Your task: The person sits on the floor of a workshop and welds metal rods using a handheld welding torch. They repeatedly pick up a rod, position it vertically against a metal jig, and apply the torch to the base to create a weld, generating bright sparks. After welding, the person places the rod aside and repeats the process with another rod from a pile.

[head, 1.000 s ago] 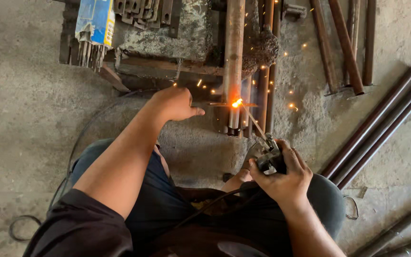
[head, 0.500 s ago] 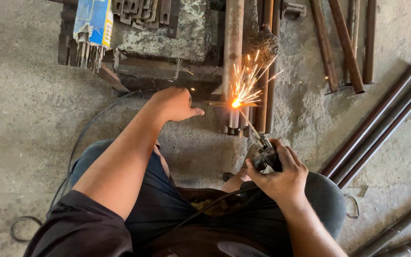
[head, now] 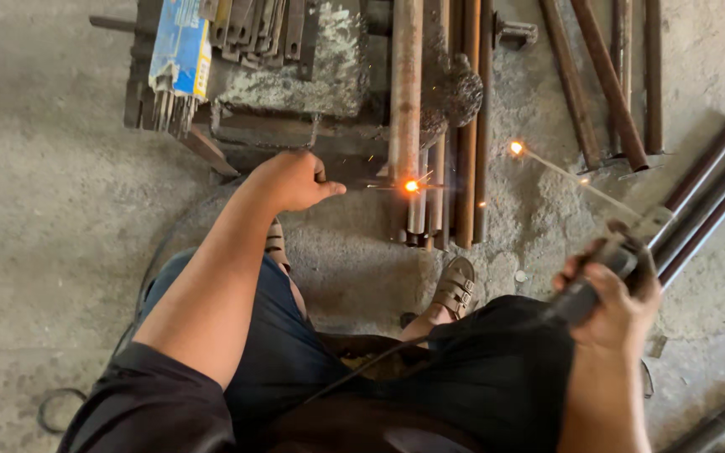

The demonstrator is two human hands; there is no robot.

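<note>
Squatting low on the grey concrete floor [head: 60, 210], with sandals [head: 455, 285] on.

Holding a thin metal piece [head: 362, 183] in the left hand [head: 291, 180], grip closed tight on it. Pressing it sideways against the long rusty pipe [head: 405, 92], same as a second ago.

Clutching the welding holder [head: 602, 273] in the right hand [head: 618, 306], grip clamped shut around the handle. Half a second ago, down at the pipe and throwing a big fan of sparks. Now pulled back to the right, well apart from the pipe, near the dark pipes [head: 706, 193] lying on that side. Still glowing orange at the tip of the welding stick [head: 581, 180].

No more spark shower. Only one small orange hot spot [head: 412, 185] left where the thin piece meets the pipe, plus a few tiny sparks.

Probably a pause in the welding: no fire made with the stick lifted away, and the fresh joint very hot, so not safe to touch yet.

Further up, a blue packet of welding sticks [head: 179, 46] resting on scrap metal.
</note>
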